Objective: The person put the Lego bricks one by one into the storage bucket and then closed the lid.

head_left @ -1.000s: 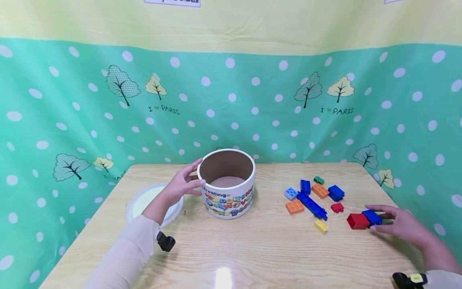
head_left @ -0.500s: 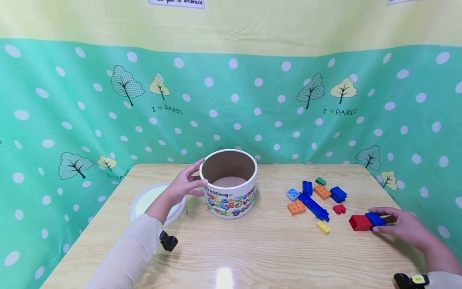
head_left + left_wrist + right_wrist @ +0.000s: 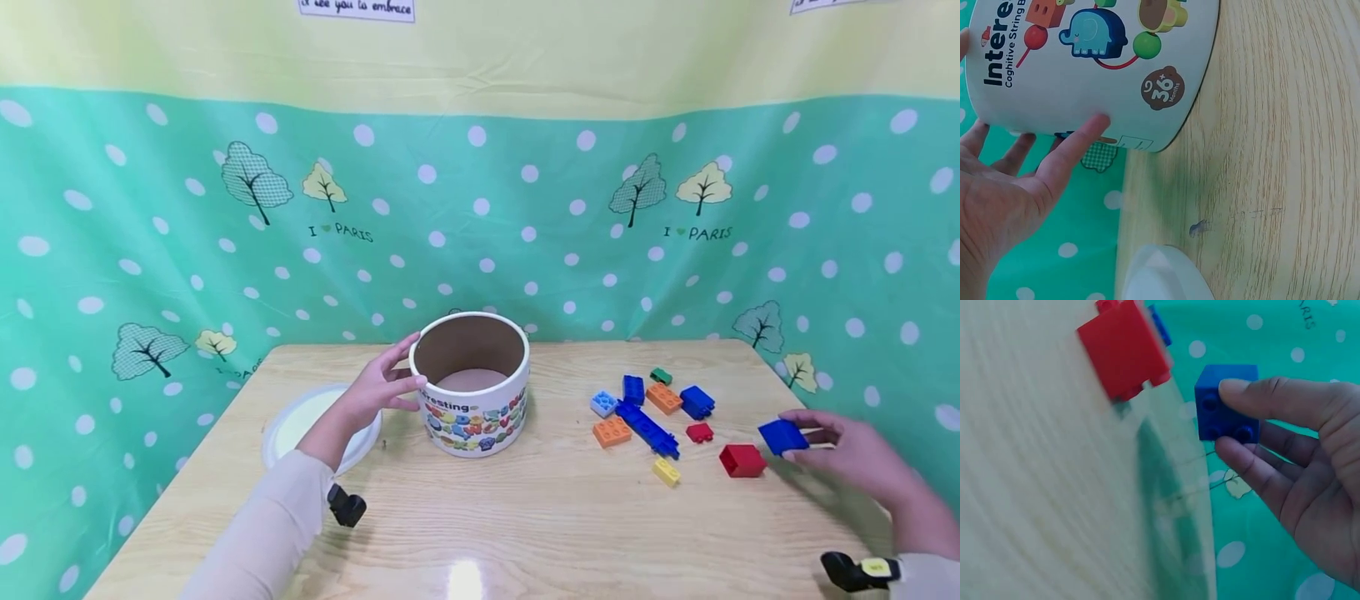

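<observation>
My left hand rests against the left side of a white printed tub, thumb and fingers spread at its rim. In the left wrist view the thumb lies straight along the tub's wall. On the far right, my right hand pinches a blue building block between thumb and fingers, raised over the table. Its studs face the wrist camera in the right wrist view, where the block appears larger. A red block sits on the table just left of it, apart from the held one.
Several loose blocks lie right of the tub, among them a long blue piece, an orange block, a yellow block and a small red block. A white lid lies under the left forearm. A dotted curtain hangs behind the table.
My right hand has lifted the blue block up and away from the red block, which it was up against before. The left hand stays at the tub.
</observation>
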Demonstrator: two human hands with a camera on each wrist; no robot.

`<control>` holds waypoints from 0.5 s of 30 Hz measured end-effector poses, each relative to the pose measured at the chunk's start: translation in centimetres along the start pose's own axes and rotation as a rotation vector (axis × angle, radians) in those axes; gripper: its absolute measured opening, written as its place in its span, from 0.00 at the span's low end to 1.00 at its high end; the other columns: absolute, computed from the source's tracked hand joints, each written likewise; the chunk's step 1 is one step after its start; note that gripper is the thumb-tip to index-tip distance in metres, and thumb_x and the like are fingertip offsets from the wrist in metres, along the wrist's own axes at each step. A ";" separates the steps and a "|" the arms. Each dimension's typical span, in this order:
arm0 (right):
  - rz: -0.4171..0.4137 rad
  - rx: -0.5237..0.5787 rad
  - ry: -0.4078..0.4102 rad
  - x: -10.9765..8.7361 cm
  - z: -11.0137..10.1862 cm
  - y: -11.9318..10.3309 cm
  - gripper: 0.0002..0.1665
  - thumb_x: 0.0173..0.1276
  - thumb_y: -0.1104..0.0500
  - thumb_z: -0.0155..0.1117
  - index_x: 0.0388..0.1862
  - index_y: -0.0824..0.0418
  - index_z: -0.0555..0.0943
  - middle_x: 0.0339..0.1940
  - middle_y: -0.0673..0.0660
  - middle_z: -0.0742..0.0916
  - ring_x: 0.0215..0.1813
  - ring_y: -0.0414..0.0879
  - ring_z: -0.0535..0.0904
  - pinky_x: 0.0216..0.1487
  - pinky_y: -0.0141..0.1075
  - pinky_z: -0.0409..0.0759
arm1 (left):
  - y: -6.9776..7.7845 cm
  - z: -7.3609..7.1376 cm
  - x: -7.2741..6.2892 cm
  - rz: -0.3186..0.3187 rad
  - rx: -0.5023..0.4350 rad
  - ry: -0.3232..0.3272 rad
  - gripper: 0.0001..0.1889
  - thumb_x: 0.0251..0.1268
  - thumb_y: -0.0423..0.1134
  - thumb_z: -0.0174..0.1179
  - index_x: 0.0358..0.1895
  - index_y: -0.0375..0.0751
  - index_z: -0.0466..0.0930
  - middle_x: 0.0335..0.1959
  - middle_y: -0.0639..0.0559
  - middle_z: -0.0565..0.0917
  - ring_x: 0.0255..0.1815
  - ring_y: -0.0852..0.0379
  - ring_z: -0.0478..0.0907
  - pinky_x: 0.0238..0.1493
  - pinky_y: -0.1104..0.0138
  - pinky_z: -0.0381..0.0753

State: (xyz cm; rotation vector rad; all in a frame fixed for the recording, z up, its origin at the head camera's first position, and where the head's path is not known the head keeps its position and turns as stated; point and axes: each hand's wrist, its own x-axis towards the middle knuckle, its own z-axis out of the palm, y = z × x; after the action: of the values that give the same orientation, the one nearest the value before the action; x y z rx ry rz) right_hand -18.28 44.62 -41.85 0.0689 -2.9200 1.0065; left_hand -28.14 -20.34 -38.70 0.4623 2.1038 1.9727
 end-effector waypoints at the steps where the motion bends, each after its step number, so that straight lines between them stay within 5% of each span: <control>1: -0.004 0.017 0.013 0.1 -0.1 -0.3 0.41 0.57 0.52 0.76 0.62 0.74 0.72 0.53 0.75 0.79 0.42 0.41 0.81 0.34 0.35 0.82 | 0.0 0.0 0.0 0.001 0.002 0.000 0.42 0.64 0.37 0.63 0.78 0.54 0.50 0.76 0.39 0.52 0.71 0.29 0.56 0.46 0.46 0.82; 5: -0.016 0.058 0.033 0.5 -0.3 -1.5 0.40 0.59 0.52 0.75 0.63 0.73 0.72 0.54 0.70 0.80 0.38 0.24 0.74 0.34 0.33 0.82 | 0.1 -0.1 0.0 0.000 -0.002 0.000 0.42 0.64 0.36 0.63 0.78 0.54 0.51 0.76 0.40 0.52 0.71 0.29 0.56 0.46 0.45 0.82; 15: -0.059 0.095 0.005 1.5 -0.2 -4.9 0.39 0.59 0.49 0.74 0.64 0.67 0.73 0.51 0.53 0.82 0.42 0.22 0.73 0.37 0.32 0.83 | 0.3 0.2 -0.2 -0.007 0.001 0.002 0.41 0.65 0.35 0.62 0.78 0.54 0.51 0.75 0.40 0.53 0.71 0.29 0.57 0.47 0.45 0.81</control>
State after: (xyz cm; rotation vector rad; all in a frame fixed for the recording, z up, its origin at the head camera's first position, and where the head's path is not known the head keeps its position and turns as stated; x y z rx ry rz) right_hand -19.48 40.82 -38.56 0.1559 -2.8466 1.1334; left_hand -27.89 -20.25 -38.45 0.4520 2.1046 1.9695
